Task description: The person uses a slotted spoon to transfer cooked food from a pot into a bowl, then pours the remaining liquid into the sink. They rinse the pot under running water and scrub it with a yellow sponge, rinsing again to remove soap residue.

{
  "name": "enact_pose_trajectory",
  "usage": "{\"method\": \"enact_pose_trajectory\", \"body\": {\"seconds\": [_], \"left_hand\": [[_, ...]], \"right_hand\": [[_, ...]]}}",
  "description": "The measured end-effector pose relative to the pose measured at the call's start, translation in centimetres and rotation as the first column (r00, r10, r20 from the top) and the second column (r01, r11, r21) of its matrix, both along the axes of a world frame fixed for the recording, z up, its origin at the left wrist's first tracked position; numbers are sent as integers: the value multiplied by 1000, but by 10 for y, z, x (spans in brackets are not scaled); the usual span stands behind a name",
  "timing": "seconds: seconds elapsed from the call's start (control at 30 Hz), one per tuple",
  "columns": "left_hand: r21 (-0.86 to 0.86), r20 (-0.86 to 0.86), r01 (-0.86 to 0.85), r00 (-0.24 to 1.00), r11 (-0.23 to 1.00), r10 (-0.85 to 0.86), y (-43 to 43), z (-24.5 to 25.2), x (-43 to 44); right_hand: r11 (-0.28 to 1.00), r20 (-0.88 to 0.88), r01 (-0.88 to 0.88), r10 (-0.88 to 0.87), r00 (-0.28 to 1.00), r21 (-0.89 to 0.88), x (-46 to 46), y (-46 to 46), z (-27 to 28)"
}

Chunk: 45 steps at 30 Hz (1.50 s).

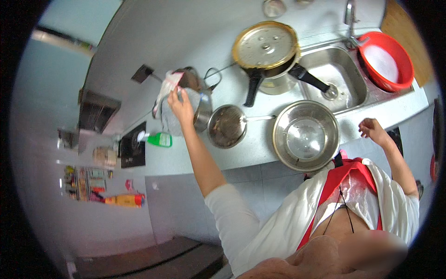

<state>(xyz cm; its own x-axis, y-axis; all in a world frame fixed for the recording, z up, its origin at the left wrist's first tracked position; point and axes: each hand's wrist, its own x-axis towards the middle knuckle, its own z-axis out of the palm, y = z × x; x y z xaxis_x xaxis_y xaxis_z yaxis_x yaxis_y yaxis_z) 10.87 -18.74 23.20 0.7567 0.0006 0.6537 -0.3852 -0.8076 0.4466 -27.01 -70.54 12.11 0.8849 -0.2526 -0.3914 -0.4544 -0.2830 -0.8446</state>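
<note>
My left hand (pixel 182 108) stretches across the counter, fingers spread over a grey cloth (pixel 170 117) beside a white and pink plastic bag (pixel 170 82). Its fingertips overlap the upper part of the cloth; no grip on it shows. Just right of the cloth is a partly hidden metal pot (pixel 204 115), then a small dark-bottomed pan (pixel 227 126) with a metal handle. My right hand (pixel 373 132) hangs near the counter's front edge, loosely curled and holding nothing visible. Between my hands a wide stainless steel basin (pixel 306 136) sits at the front edge.
A pressure cooker (pixel 277 82) stands behind the basin, its lid (pixel 266 45) tilted on top. To the right are a steel sink (pixel 343 75), a faucet (pixel 351 38) and a red tub (pixel 400 75) of foamy water. A green spray bottle (pixel 161 139) lies near a black cooktop (pixel 133 148).
</note>
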Motion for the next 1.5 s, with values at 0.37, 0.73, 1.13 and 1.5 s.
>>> {"method": "enact_pose_trajectory", "body": {"seconds": [0.37, 0.73, 1.13, 1.5], "left_hand": [[-449, -280, 38, 943, 893, -181, -71, -96, -140], [-488, -641, -527, 757, 696, 124, -146, -110, -332], [-404, -735, -579, 666, 708, 125, -168, -135, -349], [-562, -610, -260, 771, 785, -181, -145, -179, -309]], "right_hand": [[834, 253, -179, 351, 901, -522, 185, -54, -47], [313, 98, -106, 572, 815, -944, 423, -27, -107], [848, 398, 36, 211, 893, -529, 442, -79, -150], [944, 520, -236, 326, 790, -232, 97, 13, 52]]}}
